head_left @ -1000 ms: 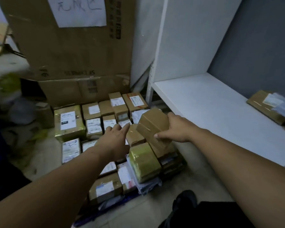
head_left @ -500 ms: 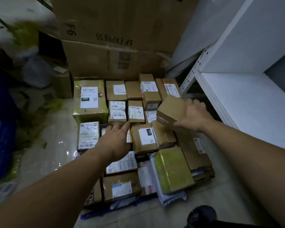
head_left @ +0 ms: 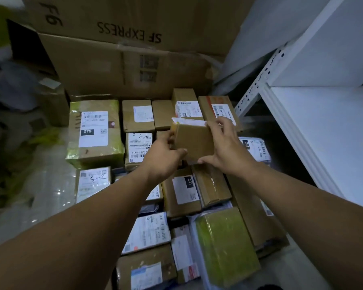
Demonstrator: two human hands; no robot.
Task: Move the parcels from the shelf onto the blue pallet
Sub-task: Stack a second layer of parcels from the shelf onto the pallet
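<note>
A small brown cardboard parcel point(head_left: 194, 141) hangs tilted above the middle of a dense pile of parcels on the floor. My left hand point(head_left: 162, 159) grips its left edge and lower corner. My right hand point(head_left: 224, 149) grips its right side, thumb under the bottom edge. A white label shows along its top rim. Around and below it lie several taped boxes, among them a large green-taped box marked 070 point(head_left: 94, 132) and a box marked 231 point(head_left: 181, 192). The parcels hide the blue pallet. The white shelf point(head_left: 331, 139) stands at the right, bare where it shows.
Large SF Express cartons point(head_left: 124, 65) stand stacked behind the pile. A green-wrapped parcel point(head_left: 226, 245) lies at the front right. A perforated white shelf post point(head_left: 258, 84) rises next to the pile. Blurred bags and clutter fill the floor at the left.
My right hand has carried the brown parcel leftward from beside the shelf to above the middle of the pile. My left hand has come up and taken hold of its left side.
</note>
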